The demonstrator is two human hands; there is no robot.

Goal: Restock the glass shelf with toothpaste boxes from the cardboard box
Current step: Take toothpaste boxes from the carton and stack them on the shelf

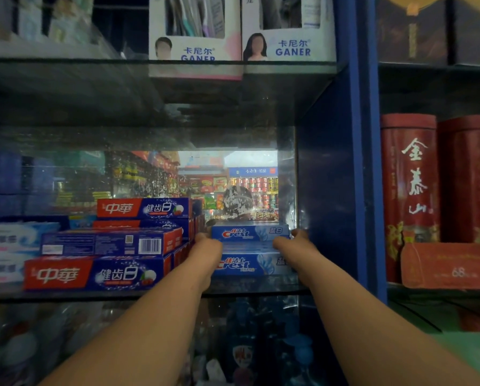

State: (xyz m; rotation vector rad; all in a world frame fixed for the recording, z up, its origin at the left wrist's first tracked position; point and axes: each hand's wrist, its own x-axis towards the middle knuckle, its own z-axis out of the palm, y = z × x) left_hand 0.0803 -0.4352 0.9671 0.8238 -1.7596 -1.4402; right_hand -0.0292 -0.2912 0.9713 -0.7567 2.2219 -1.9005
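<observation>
Two blue Crest toothpaste boxes lie stacked on the glass shelf (149, 295), at its right end beside the blue upright. My left hand (207, 246) grips the left end of the upper Crest box (244, 233). My right hand (296, 240) grips its right end, close to the upright. The lower Crest box (245, 265) sits under it, nearer the shelf's front edge. Most of my fingers are hidden behind the boxes. The cardboard box is out of view.
Red-and-blue toothpaste boxes (94, 274) are stacked just left of my left hand, with white ones (2, 240) further left. A blue upright (358, 162) bounds the shelf on the right. Red tins (408, 176) stand beyond it. White GANER boxes (195, 48) sit on the shelf above.
</observation>
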